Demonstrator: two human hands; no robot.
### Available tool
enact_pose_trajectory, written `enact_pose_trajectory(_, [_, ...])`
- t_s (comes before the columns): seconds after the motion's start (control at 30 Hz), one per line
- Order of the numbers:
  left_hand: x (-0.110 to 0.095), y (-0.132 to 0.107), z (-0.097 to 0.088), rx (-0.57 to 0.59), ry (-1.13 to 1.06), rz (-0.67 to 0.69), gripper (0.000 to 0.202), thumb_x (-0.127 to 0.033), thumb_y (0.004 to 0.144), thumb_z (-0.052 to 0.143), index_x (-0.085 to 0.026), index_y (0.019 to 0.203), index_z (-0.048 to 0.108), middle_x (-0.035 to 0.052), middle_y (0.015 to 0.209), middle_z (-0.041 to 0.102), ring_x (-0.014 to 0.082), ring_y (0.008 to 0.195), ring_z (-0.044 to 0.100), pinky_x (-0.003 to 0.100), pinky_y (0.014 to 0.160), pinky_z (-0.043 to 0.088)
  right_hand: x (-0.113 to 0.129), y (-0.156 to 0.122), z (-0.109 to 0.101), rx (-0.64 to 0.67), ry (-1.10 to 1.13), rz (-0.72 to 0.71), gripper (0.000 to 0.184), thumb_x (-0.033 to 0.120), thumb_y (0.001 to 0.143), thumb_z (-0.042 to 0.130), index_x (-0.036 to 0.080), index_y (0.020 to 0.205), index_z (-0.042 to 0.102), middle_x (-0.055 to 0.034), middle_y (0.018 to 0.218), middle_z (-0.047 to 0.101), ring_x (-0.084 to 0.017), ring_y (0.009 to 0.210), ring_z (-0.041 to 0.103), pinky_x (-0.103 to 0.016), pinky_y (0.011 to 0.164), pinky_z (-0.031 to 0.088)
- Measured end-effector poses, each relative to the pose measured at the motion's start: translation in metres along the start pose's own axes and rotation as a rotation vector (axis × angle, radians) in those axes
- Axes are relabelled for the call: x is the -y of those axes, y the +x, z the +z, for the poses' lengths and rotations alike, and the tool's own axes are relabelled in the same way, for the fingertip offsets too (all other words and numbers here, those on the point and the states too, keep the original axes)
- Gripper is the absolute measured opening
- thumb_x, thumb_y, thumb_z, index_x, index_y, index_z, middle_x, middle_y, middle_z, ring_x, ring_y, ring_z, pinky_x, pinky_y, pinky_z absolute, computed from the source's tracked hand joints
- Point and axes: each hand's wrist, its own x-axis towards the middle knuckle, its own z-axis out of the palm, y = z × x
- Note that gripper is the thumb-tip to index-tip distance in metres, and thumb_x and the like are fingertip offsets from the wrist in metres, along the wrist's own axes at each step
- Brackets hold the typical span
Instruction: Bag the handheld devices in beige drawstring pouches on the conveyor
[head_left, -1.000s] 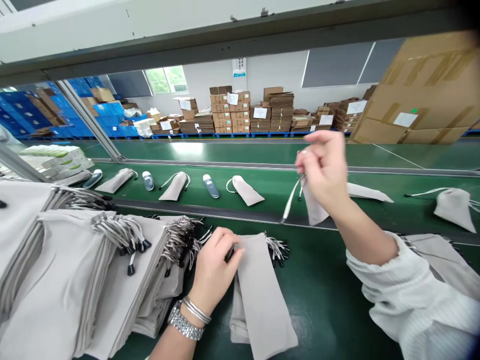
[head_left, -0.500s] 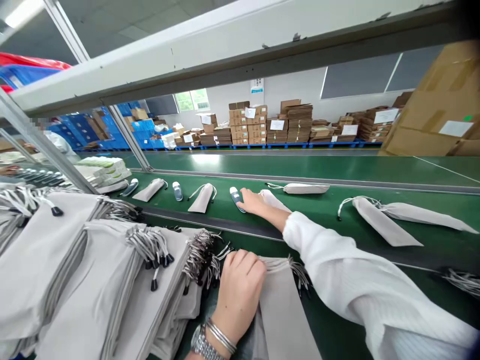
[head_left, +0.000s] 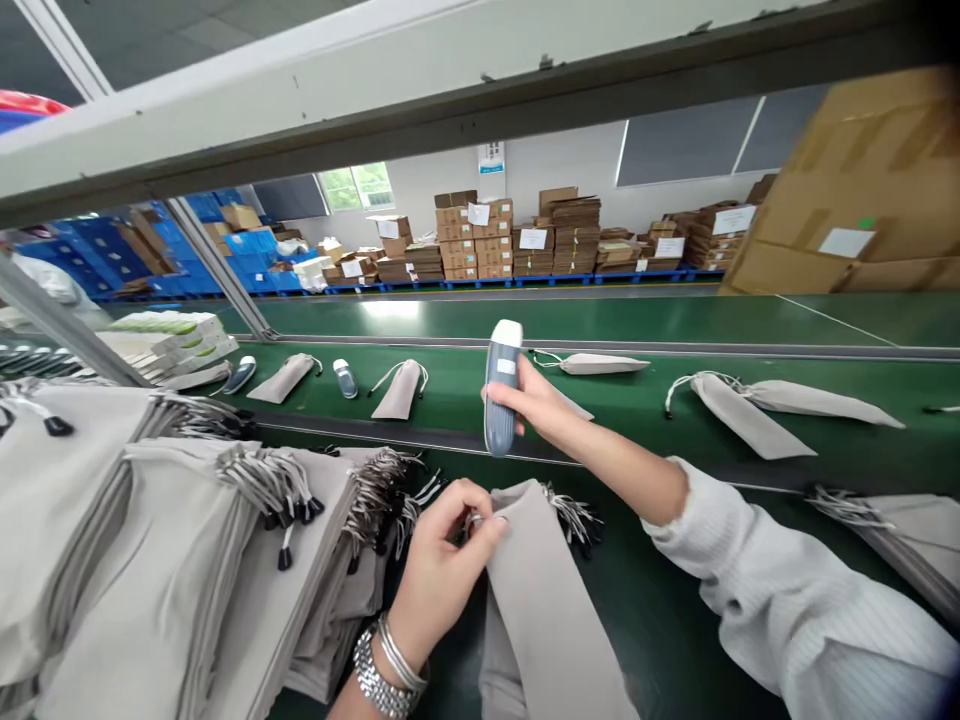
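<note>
My right hand (head_left: 546, 405) grips a slim grey-blue device with a white end (head_left: 500, 415), holding it upright above the green belt; its exact kind I cannot make out. Below it, my left hand (head_left: 439, 570) pinches the top corner of a light grey drawstring pouch (head_left: 551, 590), which lies on other pouches near me. Its cords with black ends spread out to the right. Stacks of the same grey pouches (head_left: 176, 570) lie left of my left hand. On the belt, another such device (head_left: 345, 379) lies near a filled-looking pouch (head_left: 400, 390).
The green conveyor belt (head_left: 442, 440) runs across in front, with more pouches (head_left: 754, 415) on its right part. A white beam (head_left: 375, 75) crosses overhead, and a metal post (head_left: 217, 265) stands at left. White boxes (head_left: 176, 335) are stacked beside it. A large carton (head_left: 847, 190) stands far right.
My right hand has picked the device up off the belt and raised it towards me. My left hand has turned and now pinches the pouch's top corner, lifting it slightly. The view has shifted a little.
</note>
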Motion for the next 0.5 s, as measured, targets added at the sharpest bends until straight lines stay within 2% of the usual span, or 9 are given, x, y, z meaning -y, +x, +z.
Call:
enact_pose_trajectory(0.1, [-0.006,0.002,0.001,0.005,-0.08,-0.01,0.018,-0.024,0.087,0.066,-0.02,0.075,0.053,-0.0012,0.074,0.046,0.0145,0.071,0.043,0.026,0.065,0.035,0.027,-0.05,-0.011,0.127,0.142,-0.072,0.057,0.054,0.084,0.065,0.025,0.124,0.036,0.0016,0.09,0.058,-0.008,0.048,0.05,-0.02,0.038,0.038])
enact_pose_trajectory(0.2, [-0.014,0.003,0.004,-0.072,-0.184,0.022,0.02,-0.024,0.084,0.07,-0.019,0.074,0.054,0.0014,0.084,0.051,0.0162,0.081,0.049,0.025,0.07,0.04,0.042,-0.08,-0.019,0.303,0.014,-0.161,0.041,0.055,0.094,0.05,0.02,0.114,0.056,-0.0032,0.094,0.059,-0.008,0.057,0.051,-0.022,0.048,0.042])
enact_pose_trajectory(0.27, [-0.018,0.004,0.006,-0.16,-0.221,0.032,0.02,-0.025,0.083,0.072,-0.019,0.073,0.056,0.0041,0.095,0.054,0.0195,0.097,0.052,0.026,0.078,0.043,0.048,-0.09,-0.022,0.362,-0.071,-0.185,0.044,0.054,0.099,0.039,0.019,0.11,0.064,-0.006,0.101,0.06,-0.012,0.075,0.056,-0.024,0.062,0.045])
enact_pose_trajectory(0.33, [-0.02,0.003,0.007,-0.215,-0.221,0.027,0.02,-0.026,0.082,0.074,-0.019,0.072,0.058,0.0057,0.101,0.055,0.0217,0.108,0.051,0.026,0.081,0.045,0.052,-0.095,-0.024,0.402,-0.08,-0.104,0.038,0.049,0.099,0.045,0.022,0.12,0.06,-0.0039,0.099,0.062,-0.013,0.083,0.056,-0.024,0.068,0.044])
enact_pose_trajectory(0.4, [-0.023,0.003,0.005,-0.229,-0.217,0.006,0.021,-0.026,0.08,0.075,-0.019,0.071,0.058,0.006,0.102,0.056,0.0216,0.109,0.05,0.023,0.077,0.046,0.055,-0.098,-0.026,0.483,-0.01,0.041,0.042,0.044,0.094,0.057,0.024,0.13,0.05,0.0011,0.087,0.06,-0.01,0.071,0.054,-0.022,0.061,0.042])
enact_pose_trajectory(0.47, [-0.028,0.002,-0.003,-0.241,-0.251,-0.031,0.024,-0.025,0.076,0.079,-0.017,0.068,0.058,0.0053,0.101,0.056,0.0184,0.099,0.054,0.019,0.067,0.045,0.06,-0.102,-0.031,0.533,0.148,0.147,0.042,0.039,0.09,0.063,0.023,0.125,0.049,0.0067,0.069,0.052,-0.007,0.053,0.042,-0.019,0.049,0.034])
enact_pose_trajectory(0.5, [-0.031,0.002,-0.009,-0.27,-0.295,-0.051,0.025,-0.025,0.074,0.081,-0.017,0.068,0.058,0.0039,0.098,0.055,0.0143,0.087,0.054,0.016,0.06,0.043,0.063,-0.104,-0.034,0.503,0.254,0.172,0.035,0.038,0.089,0.064,0.022,0.118,0.05,0.0088,0.063,0.045,-0.006,0.048,0.034,-0.017,0.044,0.028])
